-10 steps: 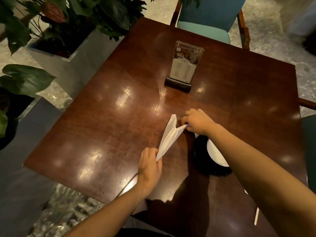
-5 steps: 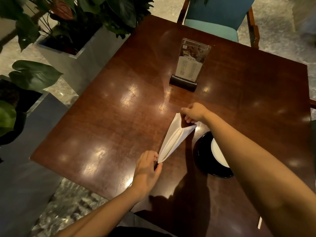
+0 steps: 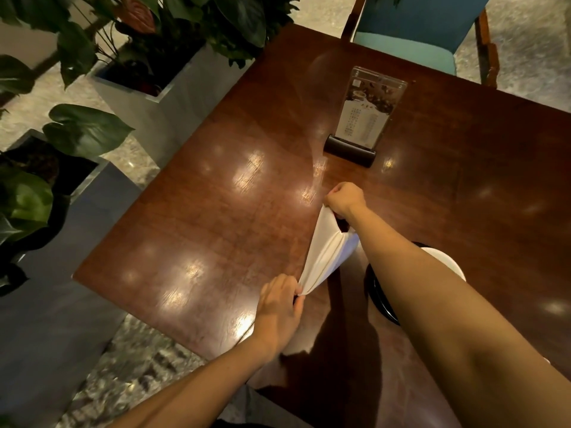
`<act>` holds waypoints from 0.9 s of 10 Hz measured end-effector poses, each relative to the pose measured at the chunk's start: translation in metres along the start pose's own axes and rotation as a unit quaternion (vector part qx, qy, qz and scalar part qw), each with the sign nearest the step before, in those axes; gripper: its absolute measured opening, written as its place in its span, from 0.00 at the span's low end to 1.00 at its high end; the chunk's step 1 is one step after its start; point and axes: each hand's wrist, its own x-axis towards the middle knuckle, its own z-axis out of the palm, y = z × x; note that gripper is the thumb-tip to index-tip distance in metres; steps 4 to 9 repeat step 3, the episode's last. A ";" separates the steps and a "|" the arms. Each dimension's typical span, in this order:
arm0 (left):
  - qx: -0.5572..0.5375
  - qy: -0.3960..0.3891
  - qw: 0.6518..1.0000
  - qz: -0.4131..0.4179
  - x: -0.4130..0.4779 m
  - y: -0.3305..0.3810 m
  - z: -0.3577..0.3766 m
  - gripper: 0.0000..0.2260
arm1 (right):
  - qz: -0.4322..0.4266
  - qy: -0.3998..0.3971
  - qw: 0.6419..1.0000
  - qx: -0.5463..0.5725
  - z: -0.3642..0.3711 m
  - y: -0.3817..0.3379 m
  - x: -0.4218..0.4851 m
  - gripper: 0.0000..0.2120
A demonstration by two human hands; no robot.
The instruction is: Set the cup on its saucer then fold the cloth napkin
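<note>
Head view. Dark wooden table point(image 3: 216, 227), glossy, with lamp glare in patches.

White napkin point(image 3: 324, 257) held up off the tabletop near the front middle, stretched on a slant between both hands, folded along its length with a loose flap hanging on the right side.

Left hand point(image 3: 278, 307): at the near, lower tip of the napkin, fingers curled, pinching the point.

Right hand point(image 3: 344, 199): at the far, upper end, closed in a fist around the cloth.

Right forearm point(image 3: 432, 288) crosses the frame and blocks most of the black saucer point(image 3: 378, 301), which sits on the table just right of the napkin. A white round shape point(image 3: 448, 264) shows above the arm; probably the cup on the saucer, but too much is covered to be sure.

Further back, an upright clear menu stand point(image 3: 364, 118) in a dark base, well apart from the hands. A teal chair point(image 3: 417, 23) at the far edge.

Left of the table: two grey planters point(image 3: 160, 97) with broad dark leaves point(image 3: 83, 131), on speckled stone floor point(image 3: 139, 366).
</note>
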 end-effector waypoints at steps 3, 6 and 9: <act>-0.025 -0.004 1.000 0.008 -0.001 -0.003 -0.001 0.07 | 0.017 -0.028 0.999 0.028 -0.002 -0.003 0.001 0.08; -0.025 -0.004 1.000 0.008 -0.001 -0.003 -0.001 0.07 | 0.017 -0.028 0.999 0.028 -0.002 -0.003 0.001 0.08; -0.025 -0.004 1.000 0.008 -0.001 -0.003 -0.001 0.07 | 0.017 -0.028 0.999 0.028 -0.002 -0.003 0.001 0.08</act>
